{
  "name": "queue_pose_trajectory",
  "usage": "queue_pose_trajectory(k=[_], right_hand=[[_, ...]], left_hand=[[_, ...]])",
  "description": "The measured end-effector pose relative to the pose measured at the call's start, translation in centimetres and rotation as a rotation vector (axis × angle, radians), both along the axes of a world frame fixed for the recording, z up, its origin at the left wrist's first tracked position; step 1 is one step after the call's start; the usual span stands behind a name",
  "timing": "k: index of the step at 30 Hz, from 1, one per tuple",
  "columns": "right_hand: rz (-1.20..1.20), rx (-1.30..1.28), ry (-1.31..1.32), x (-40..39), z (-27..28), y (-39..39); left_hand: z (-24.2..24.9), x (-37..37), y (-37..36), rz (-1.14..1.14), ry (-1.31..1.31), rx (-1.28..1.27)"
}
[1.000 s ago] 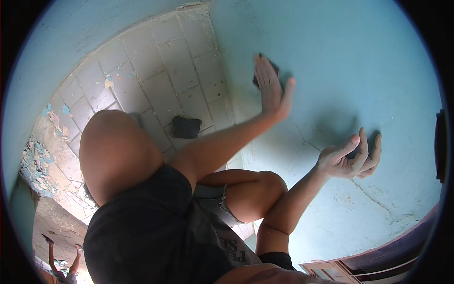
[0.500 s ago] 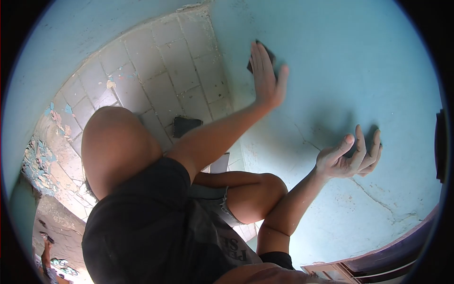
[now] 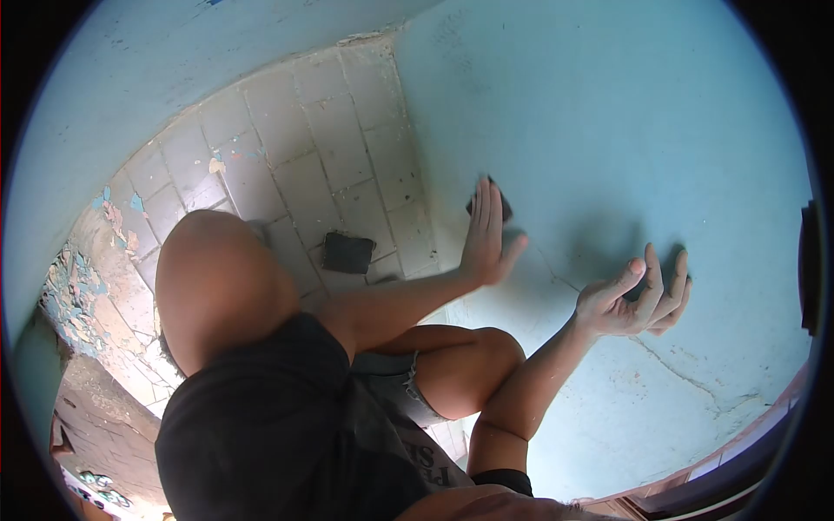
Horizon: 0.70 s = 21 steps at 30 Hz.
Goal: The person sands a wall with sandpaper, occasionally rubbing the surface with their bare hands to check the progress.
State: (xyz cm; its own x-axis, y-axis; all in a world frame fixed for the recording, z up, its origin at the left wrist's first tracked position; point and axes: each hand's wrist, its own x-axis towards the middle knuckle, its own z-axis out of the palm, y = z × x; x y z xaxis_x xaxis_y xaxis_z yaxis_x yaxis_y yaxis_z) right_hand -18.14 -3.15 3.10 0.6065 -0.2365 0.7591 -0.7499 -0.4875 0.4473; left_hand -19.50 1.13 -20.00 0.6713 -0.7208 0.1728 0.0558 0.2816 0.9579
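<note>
My left hand (image 3: 488,247) lies with fingers stretched out against the light blue wall (image 3: 565,130). Under those fingers, pressed to the wall, is a dark piece of sandpaper (image 3: 504,207), with only its edges showing. Farther right, my right hand (image 3: 632,295) is held at the same wall, its fingers spread and loosely curled, with nothing in them. Its shadow falls on the paint close by. On the tiled floor near my left forearm rests a dark square piece (image 3: 349,253), similar to the one under my hand.
My bent knees (image 3: 217,278) stand between the walls over pale floor tiles (image 3: 282,113). Flaked paint chips (image 3: 74,300) are heaped along the left side. Cracks (image 3: 673,356) run through the blue wall below my right hand. Footwear (image 3: 104,491) lies at the lower left.
My left hand has slid the sandpaper along the wall, down the picture and closer to me. My right hand has barely moved. The view has shifted slightly.
</note>
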Motion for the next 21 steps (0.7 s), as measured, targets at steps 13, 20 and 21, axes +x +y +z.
queue_pose_trajectory(k=[13,20,21], right_hand=[[0.052,0.060,-0.070,0.1,0.1,-0.1],[0.174,0.086,-0.175,0.3,0.4,-0.1],[0.134,0.065,-0.137,0.3,0.4,0.1]], left_hand=[[0.1,1.5,-0.9,-0.022,-0.034,0.056],[2.4,11.7,-9.1,0.150,0.087,0.105],[2.4,10.3,-8.1,0.147,0.086,0.100]])
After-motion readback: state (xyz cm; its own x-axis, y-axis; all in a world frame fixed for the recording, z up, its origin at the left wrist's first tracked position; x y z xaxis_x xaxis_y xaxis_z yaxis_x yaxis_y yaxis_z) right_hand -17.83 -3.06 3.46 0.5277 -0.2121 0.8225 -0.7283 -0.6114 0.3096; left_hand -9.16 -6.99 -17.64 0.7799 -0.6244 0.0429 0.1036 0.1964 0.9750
